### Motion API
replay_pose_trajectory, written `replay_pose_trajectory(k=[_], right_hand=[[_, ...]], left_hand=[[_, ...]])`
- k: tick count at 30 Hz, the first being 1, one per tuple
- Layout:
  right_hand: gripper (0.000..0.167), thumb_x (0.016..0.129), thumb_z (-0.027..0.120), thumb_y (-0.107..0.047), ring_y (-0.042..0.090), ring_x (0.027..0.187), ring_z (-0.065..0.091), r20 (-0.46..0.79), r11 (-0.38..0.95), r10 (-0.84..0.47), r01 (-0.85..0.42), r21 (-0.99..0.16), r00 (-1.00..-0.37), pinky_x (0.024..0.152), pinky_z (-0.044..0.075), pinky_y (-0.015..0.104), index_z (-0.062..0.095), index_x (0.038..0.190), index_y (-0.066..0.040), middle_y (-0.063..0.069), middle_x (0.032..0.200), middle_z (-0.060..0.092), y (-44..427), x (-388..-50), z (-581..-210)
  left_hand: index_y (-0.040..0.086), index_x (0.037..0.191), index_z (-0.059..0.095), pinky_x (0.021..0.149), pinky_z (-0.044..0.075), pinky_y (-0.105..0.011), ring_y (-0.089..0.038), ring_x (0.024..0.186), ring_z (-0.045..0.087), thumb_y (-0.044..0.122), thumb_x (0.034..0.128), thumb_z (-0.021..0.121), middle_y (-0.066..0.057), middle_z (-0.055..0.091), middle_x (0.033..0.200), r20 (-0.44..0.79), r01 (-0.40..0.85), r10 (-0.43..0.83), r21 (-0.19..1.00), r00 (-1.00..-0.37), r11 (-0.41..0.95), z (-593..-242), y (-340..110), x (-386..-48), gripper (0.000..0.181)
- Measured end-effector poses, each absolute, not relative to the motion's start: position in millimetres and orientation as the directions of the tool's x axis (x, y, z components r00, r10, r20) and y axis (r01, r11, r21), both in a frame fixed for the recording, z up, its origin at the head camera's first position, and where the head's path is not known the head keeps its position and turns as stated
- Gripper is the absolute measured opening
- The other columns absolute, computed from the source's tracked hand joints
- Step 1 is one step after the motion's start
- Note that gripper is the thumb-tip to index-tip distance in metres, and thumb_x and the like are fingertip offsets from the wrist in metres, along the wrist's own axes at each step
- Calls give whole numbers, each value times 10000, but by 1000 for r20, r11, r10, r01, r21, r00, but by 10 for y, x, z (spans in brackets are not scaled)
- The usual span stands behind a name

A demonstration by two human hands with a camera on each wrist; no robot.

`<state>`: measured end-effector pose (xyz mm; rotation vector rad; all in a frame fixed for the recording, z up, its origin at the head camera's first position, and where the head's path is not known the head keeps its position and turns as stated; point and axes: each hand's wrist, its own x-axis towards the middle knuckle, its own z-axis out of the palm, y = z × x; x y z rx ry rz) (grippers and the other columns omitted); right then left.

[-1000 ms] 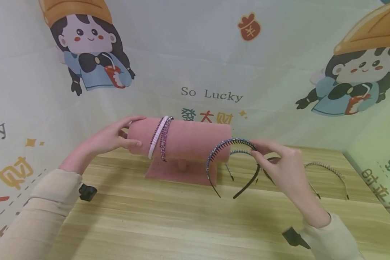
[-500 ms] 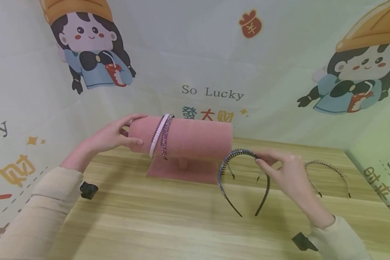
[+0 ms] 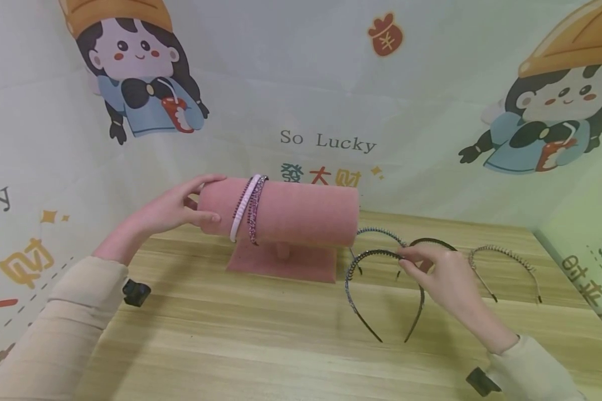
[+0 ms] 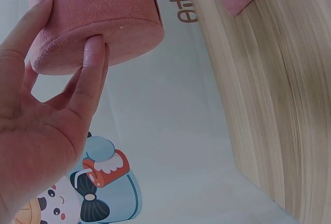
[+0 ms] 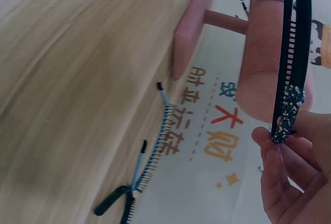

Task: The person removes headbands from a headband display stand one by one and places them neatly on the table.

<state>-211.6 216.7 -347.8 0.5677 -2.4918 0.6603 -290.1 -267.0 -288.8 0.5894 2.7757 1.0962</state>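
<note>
My left hand grips the left end of a pink padded headband stand, thumb in front and fingers around its end face. Around the roll near that end sit a pale pink headband and a glittery purple toothed headband. With thumb and fingers my right hand pinches a dark toothed headband with blue glitter. It hangs with its tips downward, in front of the stand's right end and apart from it. The right wrist view shows its glittery part between the fingertips.
Behind the right hand a blue toothed headband, a black headband and a beige beaded headband stand on the wooden table. A printed cloth backdrop rises behind and at both sides.
My right hand has moved down and slightly right with the glittery headband, away from the stand's right end. The left hand keeps its grip, and the stand has stayed in place.
</note>
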Motion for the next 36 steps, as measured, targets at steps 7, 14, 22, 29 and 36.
replay_pose_trajectory(k=[7,14,22,29,36], right_hand=[[153,881,713,-77,3,625,579,451,787,-286,-475,-393,-846,437,382,192,758,1027,-83,47,841,772,2249,-2148,-3607],[200,848,737,-56,-20,611,558,413,786,-321,-483,-386,-852,518,464,166,735,1047,-31,68,833,761,2301,-2171,-3732],[234,855,732,-78,7,604,561,291,797,-318,-421,-432,-902,505,471,177,714,1080,-20,95,876,749,2356,-2175,-3830],[259,832,724,-26,50,648,601,250,785,-329,-411,-463,-911,556,501,163,701,1088,9,107,884,739,2404,-2230,-3935],[335,803,715,1,99,699,625,164,776,-331,-367,-513,-929,581,510,173,673,1133,36,131,935,720,2432,-2268,-3977]], left_hand=[[336,1565,221,882,521,-435,-287,1076,644,310,908,722,-178,425,1455,47,320,393,674,-918,666,-2878,-2672,-2900,826],[338,1554,243,873,519,-420,-281,1068,642,308,903,729,-167,431,1444,46,313,385,673,-922,670,-2887,-2669,-2902,813],[335,1564,223,883,525,-428,-294,1086,636,311,909,721,-169,426,1454,42,315,395,680,-918,662,-2877,-2674,-2899,823],[358,1547,251,895,523,-446,-284,1082,642,311,906,724,-150,443,1446,42,303,375,674,-926,674,-2880,-2674,-2898,798],[382,1526,283,901,523,-454,-276,1074,644,311,897,735,-126,460,1433,45,291,355,674,-934,679,-2884,-2668,-2903,779]])
